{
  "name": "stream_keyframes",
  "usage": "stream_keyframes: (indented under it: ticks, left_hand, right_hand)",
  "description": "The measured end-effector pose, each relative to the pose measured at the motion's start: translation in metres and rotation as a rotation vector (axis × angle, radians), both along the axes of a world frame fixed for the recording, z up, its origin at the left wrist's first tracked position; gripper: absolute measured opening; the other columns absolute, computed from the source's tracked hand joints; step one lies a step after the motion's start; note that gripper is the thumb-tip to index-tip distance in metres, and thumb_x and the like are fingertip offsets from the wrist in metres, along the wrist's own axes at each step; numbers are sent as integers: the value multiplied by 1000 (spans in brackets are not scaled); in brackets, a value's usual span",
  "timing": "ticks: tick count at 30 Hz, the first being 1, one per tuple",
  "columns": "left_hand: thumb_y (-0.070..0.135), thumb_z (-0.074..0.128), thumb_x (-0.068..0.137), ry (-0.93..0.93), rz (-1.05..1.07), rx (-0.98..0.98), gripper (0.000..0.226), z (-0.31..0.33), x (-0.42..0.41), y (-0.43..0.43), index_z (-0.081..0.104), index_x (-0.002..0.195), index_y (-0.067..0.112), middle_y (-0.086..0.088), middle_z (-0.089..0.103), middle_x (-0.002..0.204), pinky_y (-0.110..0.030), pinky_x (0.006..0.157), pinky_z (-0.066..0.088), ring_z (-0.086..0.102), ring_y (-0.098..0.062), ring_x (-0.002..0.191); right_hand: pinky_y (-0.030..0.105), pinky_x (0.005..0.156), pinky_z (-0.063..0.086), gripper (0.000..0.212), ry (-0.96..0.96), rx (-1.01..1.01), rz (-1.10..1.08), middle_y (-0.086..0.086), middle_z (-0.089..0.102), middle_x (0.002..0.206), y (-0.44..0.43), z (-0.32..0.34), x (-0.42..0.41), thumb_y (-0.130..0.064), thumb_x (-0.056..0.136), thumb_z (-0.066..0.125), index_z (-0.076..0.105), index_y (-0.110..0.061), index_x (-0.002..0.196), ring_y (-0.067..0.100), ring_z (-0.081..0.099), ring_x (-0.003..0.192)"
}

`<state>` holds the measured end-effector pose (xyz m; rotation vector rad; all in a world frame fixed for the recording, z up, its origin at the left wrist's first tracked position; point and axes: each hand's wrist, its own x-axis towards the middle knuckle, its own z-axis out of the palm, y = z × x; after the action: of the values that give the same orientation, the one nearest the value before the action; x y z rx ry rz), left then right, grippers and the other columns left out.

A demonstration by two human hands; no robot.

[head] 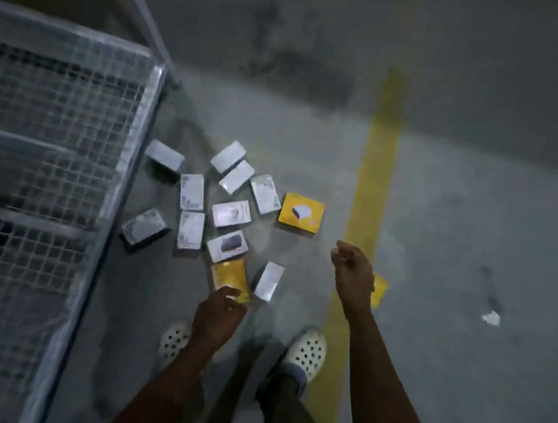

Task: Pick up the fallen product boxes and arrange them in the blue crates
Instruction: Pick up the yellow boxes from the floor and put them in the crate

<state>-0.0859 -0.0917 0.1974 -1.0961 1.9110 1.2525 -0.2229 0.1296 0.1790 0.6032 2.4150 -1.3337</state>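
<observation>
About a dozen small product boxes point(231, 214) lie scattered flat on the concrete floor point(477, 215) at the centre of the view. Most are white or grey. One large yellow box point(301, 213) sits at the cluster's 3 o'clock edge and a narrow yellow box point(229, 275) at its 6 o'clock edge, with a white box point(269, 281) just beside that one. Another yellow carton point(380, 291) shows partly from behind the right hand, on the painted yellow line point(380, 153). A wire-mesh cage point(56, 119) fills the 9 o'clock side. No blue crate is in view.

The left hand point(220, 312) hangs over the near end of the narrow yellow box with its fingers curled inward. Blur hides whether that grip touches the carton or only hovers above it, so this cannot be told. The right hand point(350, 274) is raised at 4 o'clock of the cluster, its grip loosely curled and holding nothing.

The boxes look like thin printed cardboard, so they are probably light and stiff. Their faces are likely smooth and could slide between dry fingers. The corners would dent under a hard squeeze. Each looks narrow enough to span across its two long sides, with the thumb on one and the fingers on the other. The flat ones may need an edge tipped up first so the fingers can get underneath. Several of one size could likely be stacked and carried together.
</observation>
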Motion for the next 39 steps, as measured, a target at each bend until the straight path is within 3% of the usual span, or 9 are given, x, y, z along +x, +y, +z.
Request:
stream_keyframes:
  ticks: [4,11,15,20,25,28,31,35,39]
  left_hand:
    - [37,82,76,-130,203,-89,66,-144,4,18,57,132,14,-18,62,129,-43,100,48,59,-35,118]
    - [48,89,60,-328,337,-424,115,-299,-13,26,25,149,14,-18,34,145,-64,100,37,32,-38,136]
    - [55,93,40,-271,340,-520,127,-332,-10,31,27,140,12,-16,36,136,-62,93,41,36,-36,129]
    - [47,95,40,-38,501,-580,123,-322,-7,30,38,141,7,-18,44,134,-53,95,42,41,-36,128]
    - [50,86,44,190,874,-425,103,-237,0,13,48,136,20,-6,60,128,-47,101,49,58,-28,116]
    - [22,82,67,457,1233,-113,69,-139,-12,-8,48,127,19,-3,66,115,-48,88,55,64,-26,102]
    - [30,74,54,727,1298,275,54,-20,-26,-44,52,101,15,3,61,75,-30,63,45,58,-20,71]
    - [29,86,71,1026,1113,1026,51,151,-56,-66,72,117,11,-16,70,112,-40,94,53,62,-36,109]
    - [36,83,57,996,1106,986,52,303,-72,-73,78,107,23,-5,69,125,-51,101,50,64,-31,117]
  right_hand:
    - [30,88,50,34,19,93,217,10,70,113,-20,-128,-55,-16,91,71,65,-14,125,26,67,101]
    - [55,117,21,104,112,436,682,27,39,151,-28,-304,-111,-46,68,83,38,-2,151,49,32,141]
    - [74,110,16,113,1,534,638,9,8,166,-28,-332,-122,-49,71,85,13,-37,158,35,5,154]
    - [68,103,33,98,42,528,594,2,40,127,-34,-308,-104,-61,53,83,33,-44,136,29,45,128]
    - [46,88,56,90,-194,-173,181,8,64,121,-41,-223,-29,-47,48,97,52,-35,125,28,66,109]
    - [45,98,47,57,-498,-697,-147,9,68,122,-61,-124,9,-48,71,81,63,-30,122,38,64,116]
    - [56,116,31,85,-591,-992,-284,18,56,132,-74,-16,23,-56,73,79,54,-17,144,40,55,119]
    - [62,118,25,63,-534,-1257,-285,17,64,130,-88,145,5,-60,90,55,62,-17,136,42,52,127]
    - [62,119,21,70,-494,-1368,-240,18,49,151,-99,303,-19,-61,91,55,50,-21,148,45,39,142]
